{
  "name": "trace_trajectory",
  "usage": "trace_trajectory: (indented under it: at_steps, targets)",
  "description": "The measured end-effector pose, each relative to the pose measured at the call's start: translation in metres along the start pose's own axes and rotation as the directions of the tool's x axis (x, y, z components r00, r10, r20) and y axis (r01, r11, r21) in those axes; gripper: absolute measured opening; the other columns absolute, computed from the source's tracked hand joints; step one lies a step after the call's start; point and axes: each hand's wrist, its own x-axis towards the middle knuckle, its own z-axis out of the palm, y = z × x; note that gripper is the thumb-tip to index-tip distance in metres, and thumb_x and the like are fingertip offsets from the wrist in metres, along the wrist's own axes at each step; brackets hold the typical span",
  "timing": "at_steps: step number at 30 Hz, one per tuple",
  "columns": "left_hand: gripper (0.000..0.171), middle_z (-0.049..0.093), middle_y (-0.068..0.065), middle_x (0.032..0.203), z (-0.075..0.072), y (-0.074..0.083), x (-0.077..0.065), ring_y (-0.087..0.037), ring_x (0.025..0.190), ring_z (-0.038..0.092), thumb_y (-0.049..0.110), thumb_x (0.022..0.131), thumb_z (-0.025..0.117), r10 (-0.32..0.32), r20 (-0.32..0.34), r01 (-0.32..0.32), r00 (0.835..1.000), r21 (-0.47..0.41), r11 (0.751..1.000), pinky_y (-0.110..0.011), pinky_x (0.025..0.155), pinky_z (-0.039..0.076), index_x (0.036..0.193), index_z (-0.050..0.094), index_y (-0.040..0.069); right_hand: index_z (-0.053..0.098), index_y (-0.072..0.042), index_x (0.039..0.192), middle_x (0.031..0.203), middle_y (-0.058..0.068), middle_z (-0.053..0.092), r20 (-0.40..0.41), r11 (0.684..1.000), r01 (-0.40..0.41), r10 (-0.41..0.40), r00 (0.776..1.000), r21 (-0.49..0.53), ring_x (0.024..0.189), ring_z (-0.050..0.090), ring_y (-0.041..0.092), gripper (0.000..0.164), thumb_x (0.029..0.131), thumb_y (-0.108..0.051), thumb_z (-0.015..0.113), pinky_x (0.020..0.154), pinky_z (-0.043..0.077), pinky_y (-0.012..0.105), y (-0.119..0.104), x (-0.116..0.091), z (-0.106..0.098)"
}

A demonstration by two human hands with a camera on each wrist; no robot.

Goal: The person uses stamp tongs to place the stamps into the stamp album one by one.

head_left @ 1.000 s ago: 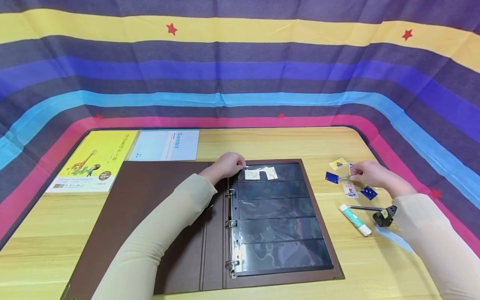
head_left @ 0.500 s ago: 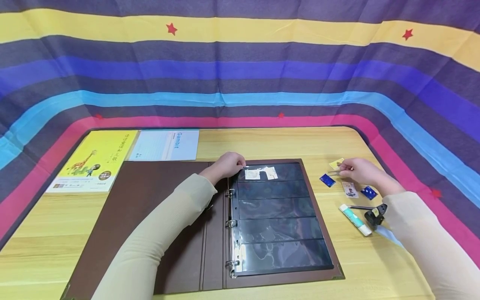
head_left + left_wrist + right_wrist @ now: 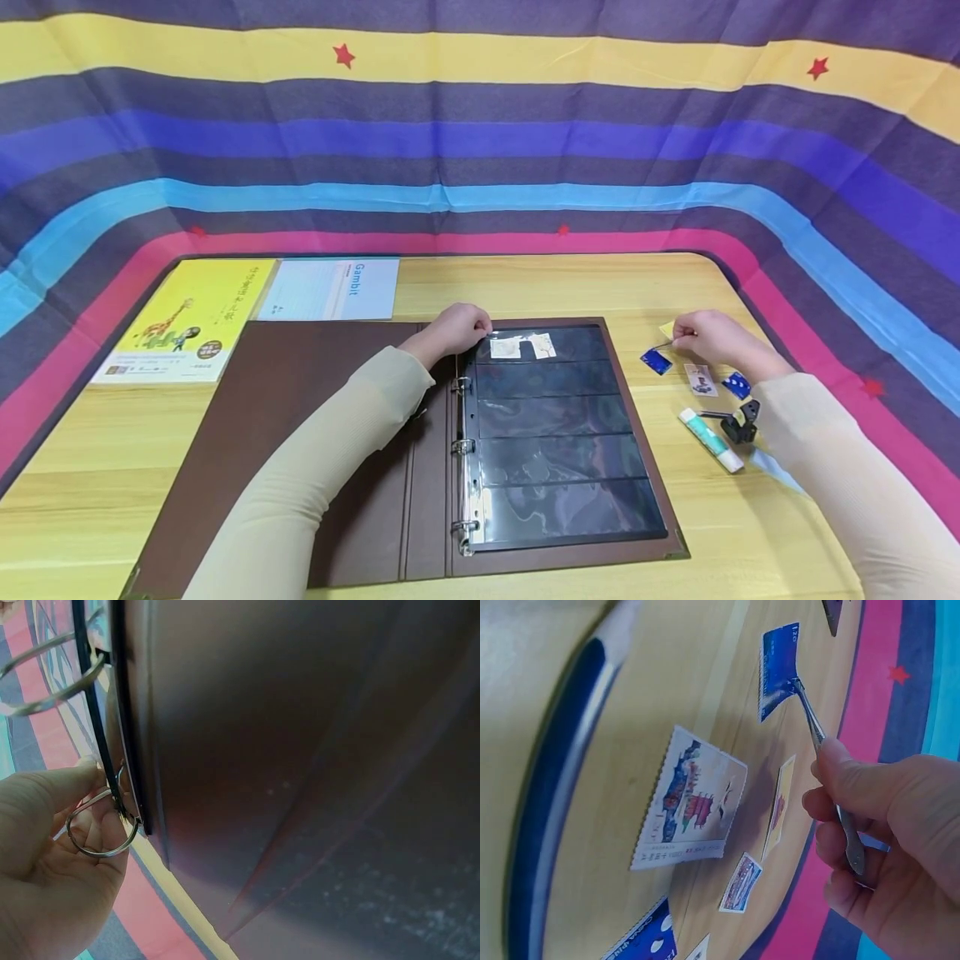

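Observation:
A brown ring binder (image 3: 322, 417) lies open with a black pocket page (image 3: 555, 379) on its right side. Two pale stamps (image 3: 506, 349) sit in the page's top row. My left hand (image 3: 452, 328) pinches the page's upper left corner, beside a metal ring (image 3: 101, 853) in the left wrist view. Metal tweezers (image 3: 811, 714) are held in my right hand (image 3: 716, 340); their tips meet the edge of a blue stamp (image 3: 778, 667), whose corner looks bent up. Nearby lie a stamp with a red pavilion (image 3: 697, 802), a yellow stamp (image 3: 780, 806) and another blue stamp (image 3: 737, 385).
A white-and-teal stick (image 3: 710, 440) and a dark pencil (image 3: 716, 415) lie right of the binder. A pale blue strip (image 3: 776, 471) is partly behind the right sleeve. At the back left are a yellow book (image 3: 195, 317) and a white notebook (image 3: 330, 289).
My right hand has shifted left with the tweezers. The blue stamp beside their tips has slid slightly left and turned. My left hand stays at the page corner.

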Motion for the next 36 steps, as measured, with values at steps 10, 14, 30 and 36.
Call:
trace_trajectory:
  at_steps: [10,14,30,36]
  targets:
    - [0.018,0.056,0.002,0.084,0.0,0.0,0.001,-0.011,0.076,0.048,0.005,0.079,0.044,-0.005,0.001,0.005,1.0,-0.006,1.0,-0.025,0.07,0.039,0.084,0.061,0.01,0.055,-0.005,0.071,0.065,0.003,0.052,-0.072,1.0,0.016,-0.014,0.997,0.023,0.055,0.041,0.015,0.007,0.078,-0.007,0.053,0.052,0.034,0.031,-0.003,0.006,-0.016]
    - [0.018,0.055,0.002,0.081,0.0,-0.001,0.001,-0.011,0.075,0.048,0.004,0.079,0.044,0.005,-0.005,-0.005,1.0,0.002,1.0,-0.025,0.069,0.039,0.082,0.061,0.01,0.054,-0.005,0.074,0.068,0.006,0.054,-0.135,0.997,0.009,0.001,0.991,0.073,0.056,0.041,0.016,0.008,0.08,-0.009,0.052,0.053,0.033,0.032,-0.014,0.018,-0.023]
    - [0.017,0.053,0.003,0.074,-0.001,-0.002,-0.002,-0.012,0.07,0.046,0.003,0.078,0.044,0.053,-0.019,-0.053,0.998,0.001,0.999,-0.026,0.066,0.038,0.079,0.058,0.012,0.054,-0.003,0.075,0.069,0.006,0.05,-0.184,0.946,0.015,0.048,0.982,0.324,0.059,0.041,0.018,0.011,0.08,-0.012,0.052,0.053,0.033,0.03,-0.072,0.076,0.0]
    - [0.016,0.053,0.002,0.073,-0.001,-0.003,-0.002,-0.013,0.069,0.046,0.003,0.078,0.045,0.06,-0.015,-0.06,0.998,0.0,0.998,-0.026,0.065,0.037,0.079,0.058,0.012,0.054,-0.002,0.075,0.069,0.007,0.051,-0.091,0.951,0.015,0.014,0.996,0.308,0.059,0.042,0.018,0.011,0.08,-0.012,0.052,0.057,0.033,0.031,-0.071,0.076,0.009]
